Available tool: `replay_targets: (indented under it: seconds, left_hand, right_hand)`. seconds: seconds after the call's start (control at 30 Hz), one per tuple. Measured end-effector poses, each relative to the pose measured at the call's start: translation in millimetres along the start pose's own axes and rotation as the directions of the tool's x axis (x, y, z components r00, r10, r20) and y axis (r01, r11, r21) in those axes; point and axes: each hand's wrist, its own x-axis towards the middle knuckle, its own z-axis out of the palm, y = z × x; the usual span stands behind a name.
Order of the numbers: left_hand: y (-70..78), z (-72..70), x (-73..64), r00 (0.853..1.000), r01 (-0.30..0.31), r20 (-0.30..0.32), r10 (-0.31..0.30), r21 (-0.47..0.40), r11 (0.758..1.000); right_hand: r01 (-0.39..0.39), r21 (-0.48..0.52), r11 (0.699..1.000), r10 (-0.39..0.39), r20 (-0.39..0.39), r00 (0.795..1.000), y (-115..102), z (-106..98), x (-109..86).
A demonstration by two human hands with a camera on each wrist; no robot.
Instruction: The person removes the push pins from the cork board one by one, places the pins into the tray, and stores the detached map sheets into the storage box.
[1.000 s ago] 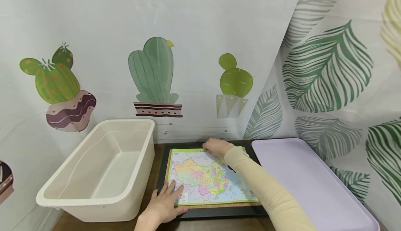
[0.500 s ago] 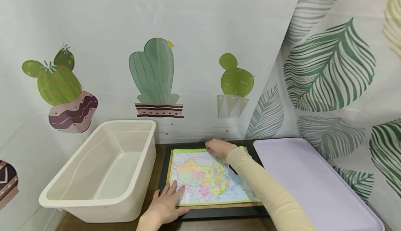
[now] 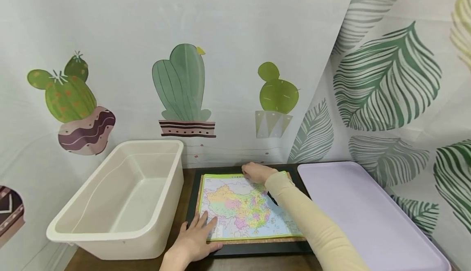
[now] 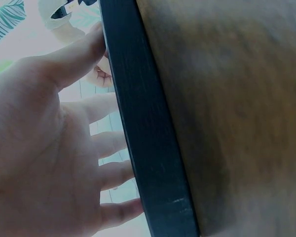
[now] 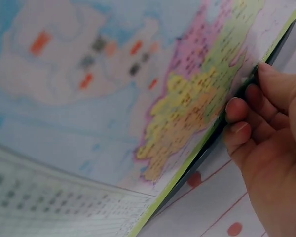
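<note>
A China map (image 3: 239,205) with a lime-green border lies on a brown board inside a black frame (image 3: 261,249). My left hand (image 3: 191,240) rests at the near-left corner, fingers spread and straight over the map's edge and the frame. In the left wrist view its palm shows beside the frame's dark side. At the far edge, my right hand (image 3: 255,173) has its fingers bent. The right wrist view shows its thumb and fingertips pinching the map's green edge beside the dark frame. The right forearm hides the map's right part.
A deep cream plastic tub (image 3: 154,222) stands to the left of the frame. On the right lies a pale purple tray (image 3: 346,201). A curtain (image 3: 228,99) printed with cacti and leaves hangs behind the brown wooden table (image 3: 265,263).
The head view has shifted slightly. Both hands keep nearly the same places on the map and frame, with no clear movement of either.
</note>
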Motion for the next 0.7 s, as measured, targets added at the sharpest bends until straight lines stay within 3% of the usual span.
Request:
replay_targets:
  seconds: [0.47,0.7]
  left_hand:
    - [0.6,-1.8,-0.2,1.0,-0.004,-0.009,0.004,0.004,1.0]
    - [1.0,-1.3,-0.3,1.0,0.0,-0.006,0.0,-0.003,1.0]
  right_hand:
    - [-0.085,0.152,0.985,0.087,-0.006,0.996,5.2,-8.6,8.4]
    - [-0.13,0.289,0.948,0.133,0.011,0.991,6.5,-9.6,7.6]
